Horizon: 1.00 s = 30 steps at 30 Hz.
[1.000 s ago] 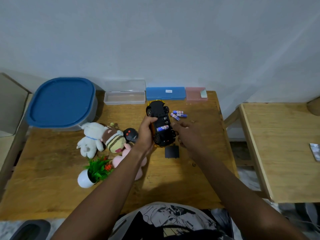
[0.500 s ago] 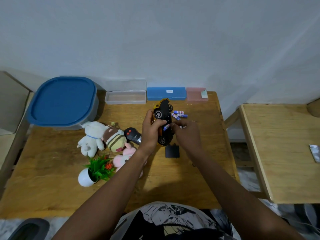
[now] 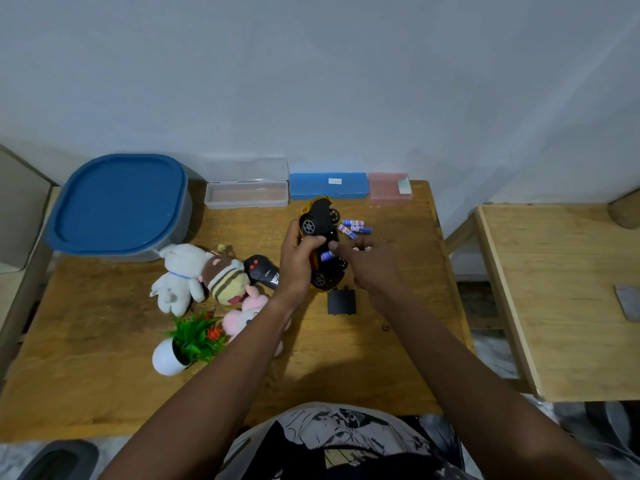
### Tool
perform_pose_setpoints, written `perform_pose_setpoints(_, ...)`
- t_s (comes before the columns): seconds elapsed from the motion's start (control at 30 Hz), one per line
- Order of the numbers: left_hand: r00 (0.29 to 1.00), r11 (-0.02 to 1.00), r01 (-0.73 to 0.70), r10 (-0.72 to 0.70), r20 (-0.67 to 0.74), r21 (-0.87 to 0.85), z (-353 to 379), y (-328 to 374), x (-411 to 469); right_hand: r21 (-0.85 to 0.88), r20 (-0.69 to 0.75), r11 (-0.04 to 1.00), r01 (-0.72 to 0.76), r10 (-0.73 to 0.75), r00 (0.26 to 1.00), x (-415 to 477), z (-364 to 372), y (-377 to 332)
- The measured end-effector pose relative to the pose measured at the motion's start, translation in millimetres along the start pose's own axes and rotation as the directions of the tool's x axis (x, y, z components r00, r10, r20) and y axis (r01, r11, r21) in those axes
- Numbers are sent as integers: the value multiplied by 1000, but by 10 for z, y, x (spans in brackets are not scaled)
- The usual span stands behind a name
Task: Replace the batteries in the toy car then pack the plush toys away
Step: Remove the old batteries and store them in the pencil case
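Status: battery swap is midway, packing not started.

Centre of frame, nearest first:
- The black rectangular plastic battery cover [image 3: 341,302] is off and lies flat on the worn wooden table [image 3: 86,375], just below the car.
- Your left hand [image 3: 298,261] wraps around the black-and-yellow toy car [image 3: 322,244], holding it tilted, underside up, above the table.
- One blue-and-white battery [image 3: 327,255] sits in the open bay. Your right hand [image 3: 374,268] has a fingertip on it. I can't tell whether you're pinching it or pressing it in.
- A few loose blue-and-white batteries [image 3: 355,227] lie just upper right of the car. I can't tell if they're old or new.

Left to do: finish the cells, refit the cover, then pack the plush.

Left of centre, nearest first:
- The green fake plant in a round white pot [image 3: 183,344] looks tipped over, right beside the plush, so mind it.
- The pink plush [image 3: 247,311] is partly under your left forearm.
- The black remote control [image 3: 263,271] sits just beside the striped brown-and-yellow bee plush [image 3: 225,277].
- The white rabbit plush [image 3: 178,277] touches the bee.
- The grey tub with a blue lid [image 3: 117,202], upper left, is the likely bin. Its lid is on, so open it first.
- Along the wall are a clear plastic box [image 3: 246,194], a blue case [image 3: 328,186] and a pink case [image 3: 389,187].
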State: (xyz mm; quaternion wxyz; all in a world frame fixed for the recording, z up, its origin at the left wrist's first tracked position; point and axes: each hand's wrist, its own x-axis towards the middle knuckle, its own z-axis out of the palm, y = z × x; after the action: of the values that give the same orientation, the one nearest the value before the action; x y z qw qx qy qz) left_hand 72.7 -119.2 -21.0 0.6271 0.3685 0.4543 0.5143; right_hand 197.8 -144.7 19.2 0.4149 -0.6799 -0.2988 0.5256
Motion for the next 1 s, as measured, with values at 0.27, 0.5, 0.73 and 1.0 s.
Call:
perform_pose_setpoints(0.27, 955, 946, 279, -292, -60, -162, -55, -68, 111, 377, -47, 915, -145, 175, 983, 136, -91, 8)
perform_pose_setpoints(0.5, 920, 923, 383, -384, -79, -37, -91, -89, 315, 583, 204, 723, -371, 312, 928, 407, -368, -27)
perform_pose_setpoints(0.73, 916, 907, 399, -386, -111, 132, 19, -170, 515, 564, 279, 701, -436, 335, 900, 495, -356, -53)
perform_pose_setpoints(1.0, 927, 860, 374, -339, -159, 348, -54, -244, 599, 536, 328, 749, -389, 239, 914, 585, -437, 13)
